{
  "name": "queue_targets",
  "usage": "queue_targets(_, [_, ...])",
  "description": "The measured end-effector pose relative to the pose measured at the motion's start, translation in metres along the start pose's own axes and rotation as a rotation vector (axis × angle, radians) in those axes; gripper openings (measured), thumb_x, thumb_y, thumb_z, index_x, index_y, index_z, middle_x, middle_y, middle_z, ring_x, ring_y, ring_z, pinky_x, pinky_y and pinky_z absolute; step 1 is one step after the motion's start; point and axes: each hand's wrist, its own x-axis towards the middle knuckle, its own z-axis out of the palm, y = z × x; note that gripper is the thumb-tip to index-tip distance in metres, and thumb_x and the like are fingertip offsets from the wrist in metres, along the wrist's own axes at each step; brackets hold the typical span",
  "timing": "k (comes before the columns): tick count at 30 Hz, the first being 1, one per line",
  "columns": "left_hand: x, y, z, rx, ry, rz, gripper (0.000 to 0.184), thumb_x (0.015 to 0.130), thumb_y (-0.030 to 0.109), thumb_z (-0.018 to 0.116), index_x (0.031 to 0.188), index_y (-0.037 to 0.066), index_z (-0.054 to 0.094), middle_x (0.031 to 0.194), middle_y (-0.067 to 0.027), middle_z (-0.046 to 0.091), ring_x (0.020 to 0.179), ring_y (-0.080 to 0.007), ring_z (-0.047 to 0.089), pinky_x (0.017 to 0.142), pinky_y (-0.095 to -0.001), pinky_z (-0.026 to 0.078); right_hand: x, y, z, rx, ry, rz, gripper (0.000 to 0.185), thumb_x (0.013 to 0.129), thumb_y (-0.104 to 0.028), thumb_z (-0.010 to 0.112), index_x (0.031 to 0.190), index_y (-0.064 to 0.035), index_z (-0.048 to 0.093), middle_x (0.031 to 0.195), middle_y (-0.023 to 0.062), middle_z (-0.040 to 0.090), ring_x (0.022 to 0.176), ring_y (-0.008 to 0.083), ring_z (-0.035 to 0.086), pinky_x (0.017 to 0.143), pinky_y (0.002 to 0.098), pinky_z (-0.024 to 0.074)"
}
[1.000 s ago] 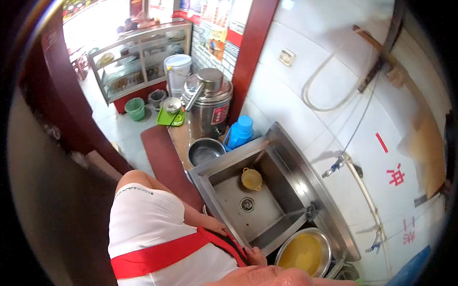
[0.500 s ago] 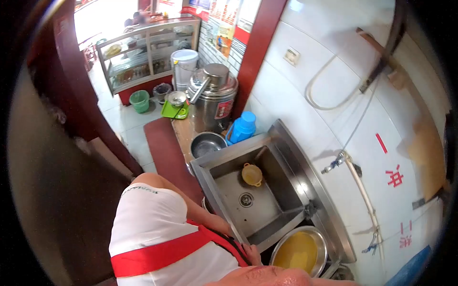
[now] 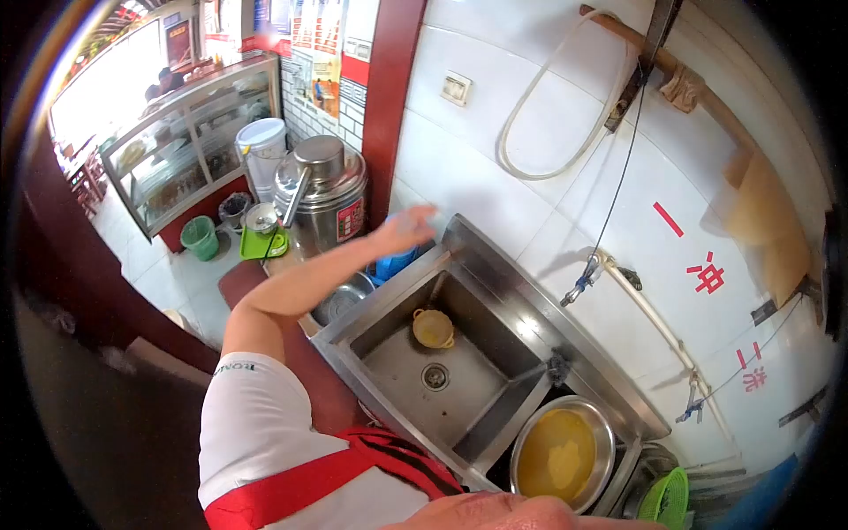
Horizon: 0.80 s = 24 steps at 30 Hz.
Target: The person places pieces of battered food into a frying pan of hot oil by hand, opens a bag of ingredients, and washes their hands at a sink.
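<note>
My left hand [image 3: 410, 228] is raised at the end of an outstretched bare arm. It is over the blue thermos [image 3: 395, 263], between the steel urn and the sink's back corner, and partly hides the thermos. Its fingers look spread and slightly blurred, with no object visible in them. Below and to the right is a steel sink [image 3: 459, 389]. In its basin lies a small yellowish two-handled strainer or bowl [image 3: 433, 329]. A metal bowl of yellow liquid [image 3: 556, 455] stands to the right of the basin. My right hand is not visible.
A steel urn [image 3: 322, 199] with a long-handled ladle on its lid stands behind a metal basin [image 3: 343, 300]. Taps [image 3: 583, 284] stick out from the tiled wall. A green basket [image 3: 667, 499] is at lower right, and a glass display case [image 3: 190, 150] at upper left.
My left hand has risen from beside my body and reached out over the thermos. The fingers earlier seen at my apron are gone from view. The view has shifted, showing the green basket more fully.
</note>
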Motion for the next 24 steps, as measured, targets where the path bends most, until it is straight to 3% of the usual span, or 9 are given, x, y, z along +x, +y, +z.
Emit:
queue_targets(2, [0.065,-0.023,-0.016,0.055,0.311,0.093,0.056,0.08,0.03,0.065,0.126,0.006,0.046,0.108,-0.0154,0.055,0.092,-0.0249,0.057,0.08,-0.0348,0.047,0.008,-0.008,-0.001,0.003,0.042,0.024,0.027,0.083,-0.016,0.06,0.105,-0.0015,0.058,0.083,0.0094,0.063,0.076,0.0199,0.06,0.069,0.0333,0.0468])
queue_targets(5, [0.151,-0.042,-0.032,0.148,0.392,0.122,0.065,0.078,0.031,0.064,0.13,0.0,0.038,0.128,-0.0216,0.042,0.118,-0.0353,0.043,0.099,-0.0399,0.037,0.02,-0.021,-0.002,0.012,0.099,0.057,0.026,0.083,-0.016,0.06,0.105,-0.0012,0.058,0.084,0.01,0.063,0.077,0.0209,0.06,0.07,0.034,0.0467])
queue_targets(10, [0.258,-0.062,-0.017,0.21,0.513,0.116,0.079,0.074,0.034,0.069,0.134,-0.001,0.031,0.137,-0.0212,0.032,0.119,-0.0396,0.04,0.1,-0.0407,0.036,0.033,-0.036,-0.006,0.042,0.19,0.124,0.026,0.084,-0.017,0.058,0.103,-0.0006,0.058,0.085,0.011,0.063,0.078,0.0226,0.06,0.07,0.0351,0.0465])
queue_targets(16, [0.315,-0.07,-0.006,0.234,0.531,-0.022,0.083,0.073,0.027,0.067,0.139,0.006,0.023,0.144,-0.0121,0.025,0.121,-0.0384,0.037,0.099,-0.0433,0.037,0.02,-0.029,-0.006,0.105,0.267,0.224,0.026,0.084,-0.019,0.057,0.102,0.0,0.059,0.087,0.0123,0.064,0.079,0.0246,0.06,0.07,0.0364,0.0463])
queue_targets(19, [0.338,-0.088,0.001,0.213,0.506,0.011,0.081,0.074,0.024,0.065,0.14,0.006,0.022,0.145,-0.0134,0.022,0.124,-0.0364,0.035,0.1,-0.0421,0.037,0.007,-0.018,-0.004,0.136,0.299,0.26,0.026,0.085,-0.019,0.056,0.101,0.0003,0.059,0.088,0.0129,0.064,0.08,0.0257,0.06,0.071,0.037,0.0462])
queue_targets(20, [0.339,-0.087,0.003,0.121,0.518,0.031,0.081,0.073,0.02,0.064,0.14,0.005,0.021,0.146,-0.0157,0.02,0.129,-0.0345,0.029,0.105,-0.0392,0.031,0.003,-0.013,-0.001,0.153,0.31,0.273,0.026,0.085,-0.019,0.056,0.101,0.0004,0.059,0.088,0.0131,0.064,0.08,0.026,0.06,0.071,0.0373,0.0462])
queue_targets(22, [0.36,-0.129,0.019,0.191,0.665,0.328,0.083,0.072,0.014,0.062,0.141,0.004,0.017,0.145,-0.019,0.021,0.135,-0.032,0.019,0.111,-0.0363,0.019,-0.011,0.003,0.011,0.207,0.334,0.29,0.026,0.085,-0.02,0.055,0.101,0.0006,0.059,0.089,0.0135,0.064,0.08,0.0267,0.061,0.071,0.0377,0.0462])
queue_targets(23, [0.359,-0.137,0.018,0.042,0.616,0.309,0.081,0.073,0.013,0.061,0.141,0.004,0.018,0.145,-0.0185,0.021,0.135,-0.0315,0.018,0.111,-0.0366,0.019,-0.021,0.012,0.021,0.247,0.353,0.3,0.026,0.085,-0.02,0.055,0.1,0.0007,0.059,0.089,0.0138,0.064,0.081,0.027,0.061,0.071,0.0379,0.0461])
queue_targets(24, [0.347,-0.137,0.018,0.113,0.582,0.245,0.077,0.074,0.015,0.062,0.14,0.005,0.023,0.144,-0.0185,0.024,0.134,-0.0315,0.02,0.11,-0.038,0.02,-0.032,0.021,0.034,0.299,0.367,0.307,0.026,0.085,-0.02,0.055,0.1,0.0008,0.059,0.089,0.014,0.064,0.081,0.0274,0.061,0.071,0.0381,0.0461])
